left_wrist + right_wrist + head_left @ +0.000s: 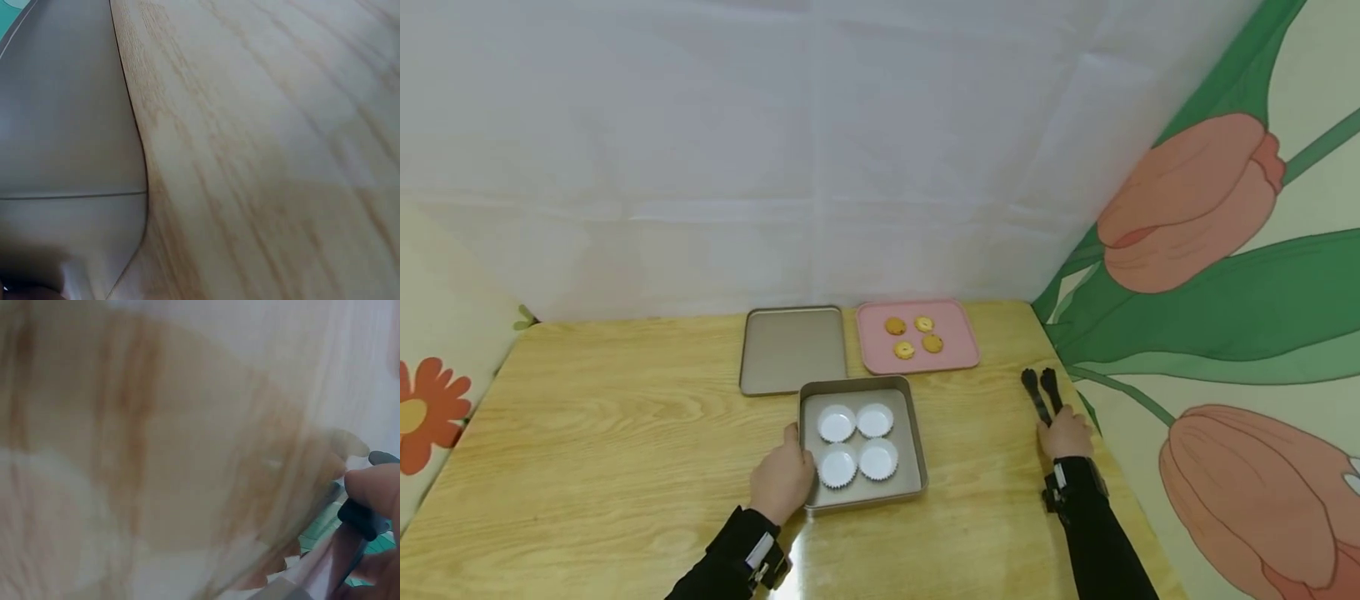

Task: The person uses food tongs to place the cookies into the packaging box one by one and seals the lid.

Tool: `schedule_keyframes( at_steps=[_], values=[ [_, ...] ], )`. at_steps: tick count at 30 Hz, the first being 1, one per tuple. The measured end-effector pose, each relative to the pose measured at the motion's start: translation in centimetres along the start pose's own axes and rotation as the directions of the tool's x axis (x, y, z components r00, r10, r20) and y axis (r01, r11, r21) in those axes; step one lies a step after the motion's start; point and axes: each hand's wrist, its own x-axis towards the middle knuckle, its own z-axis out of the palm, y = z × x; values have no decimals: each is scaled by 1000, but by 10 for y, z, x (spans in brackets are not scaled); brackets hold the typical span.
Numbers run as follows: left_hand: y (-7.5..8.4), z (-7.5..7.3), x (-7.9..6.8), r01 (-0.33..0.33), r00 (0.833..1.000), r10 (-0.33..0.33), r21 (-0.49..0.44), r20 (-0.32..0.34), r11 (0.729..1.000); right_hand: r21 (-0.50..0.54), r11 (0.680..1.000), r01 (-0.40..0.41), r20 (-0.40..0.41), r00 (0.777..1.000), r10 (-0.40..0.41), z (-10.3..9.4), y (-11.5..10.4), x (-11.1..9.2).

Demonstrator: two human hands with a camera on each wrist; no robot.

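Your left grip [782,479] clasped the pan [906,417], your right grip [1067,435] pinched tongs [1038,402] right of it, and a tug risked shifting its cups [877,458].

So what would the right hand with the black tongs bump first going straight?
Probably the creased white cloth backdrop beyond the wooden table; the right hand seems aimed right of the pink rectangular tray, though depth is unclear.

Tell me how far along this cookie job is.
Done: four white cups stand in the square pan. In hand: the left hand grips the pan, the right hand the black tongs. Probably remaining: moving four cookies, all on the pink tray, into the cups, which look empty.
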Motion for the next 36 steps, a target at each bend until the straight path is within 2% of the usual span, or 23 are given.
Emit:
schedule_keyframes(
  at_steps=[4,7,13,19,24,32,36],
  values=[
    [0,1,1,-4,1000,4,-2,-16,1000,6,998,56,-30,998,-56,-2,-3,2],
    [-1,2,0,2,1000,-2,-5,-16,1000,12,991,135,-54,990,-134,-4,-13,2],
    [-2,2,-1,17,1000,-18,-18,-14,1000,35,953,300,-82,951,-297,-10,-55,11],
    [0,2,-1,14,999,-14,-11,-29,1000,-40,910,414,-15,910,-414,-14,-100,25],
    [3,4,-2,6,999,-6,-1,-41,1000,-118,885,450,51,893,-447,-13,-128,34],
    [4,5,-4,5,999,-5,3,-47,1000,-185,885,428,134,903,-408,-8,-150,42],
    [3,3,-3,10,999,-10,-3,-54,1000,-210,877,431,167,900,-403,-6,-157,43]
  ],
)
